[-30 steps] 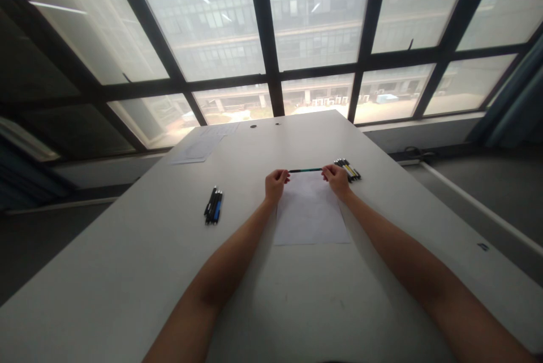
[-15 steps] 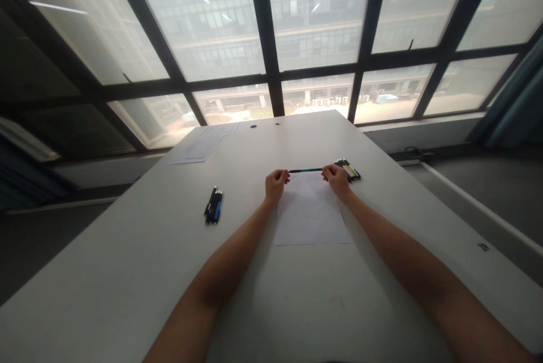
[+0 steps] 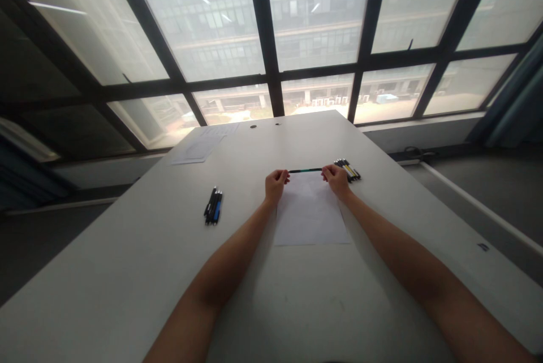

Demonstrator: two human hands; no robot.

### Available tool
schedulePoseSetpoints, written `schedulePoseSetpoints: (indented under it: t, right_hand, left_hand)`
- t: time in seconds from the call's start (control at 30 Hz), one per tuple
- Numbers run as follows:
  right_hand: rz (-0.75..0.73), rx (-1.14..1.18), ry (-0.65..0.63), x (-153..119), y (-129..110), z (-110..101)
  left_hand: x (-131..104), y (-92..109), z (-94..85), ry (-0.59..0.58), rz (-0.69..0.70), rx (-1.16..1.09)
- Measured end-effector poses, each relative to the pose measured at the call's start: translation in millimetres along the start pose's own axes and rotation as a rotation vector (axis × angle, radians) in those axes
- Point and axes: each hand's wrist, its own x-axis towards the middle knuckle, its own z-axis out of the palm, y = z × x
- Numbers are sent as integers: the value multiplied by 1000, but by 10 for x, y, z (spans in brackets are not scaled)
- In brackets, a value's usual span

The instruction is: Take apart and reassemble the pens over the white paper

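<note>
A dark pen (image 3: 305, 171) with a green section lies level between my hands, along the far edge of a white sheet of paper (image 3: 311, 213). My left hand (image 3: 277, 184) pinches its left end. The right end is pinched in my right hand (image 3: 336, 179). Just beyond and right of my right hand is a row of pens (image 3: 350, 169), black with some yellow, partly hidden by that hand. To the left of my left hand, a group of black pens (image 3: 213, 206), one with a blue part, rests on the table.
The white table (image 3: 169, 272) stretches toward large windows. Printed sheets (image 3: 197, 149) lie at its far left. Two small round holes are near the far edge. A small dark mark or label (image 3: 483, 247) is on the table's right side.
</note>
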Motion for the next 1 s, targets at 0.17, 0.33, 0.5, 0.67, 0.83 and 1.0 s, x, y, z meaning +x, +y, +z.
schedulePoseSetpoints:
  t: [0.17, 0.33, 0.5, 0.67, 0.83, 1.0]
  right_hand:
    - [-4, 26, 2, 1, 12, 2]
    - [1, 22, -1, 1, 1, 1]
    - [0, 10, 2, -7, -25, 0]
    - [-5, 18, 1, -5, -17, 4]
    - [-8, 10, 2, 6, 13, 5]
    - [-9, 8, -1, 2, 13, 5]
  left_hand:
    - [-1, -3, 0, -4, 0, -1]
    - [2, -6, 1, -4, 0, 7]
    - [-5, 13, -3, -11, -1, 11]
    - [-6, 4, -4, -9, 2, 18]
    - [6, -25, -5, -20, 17, 21]
    - [4, -18, -2, -15, 4, 6]
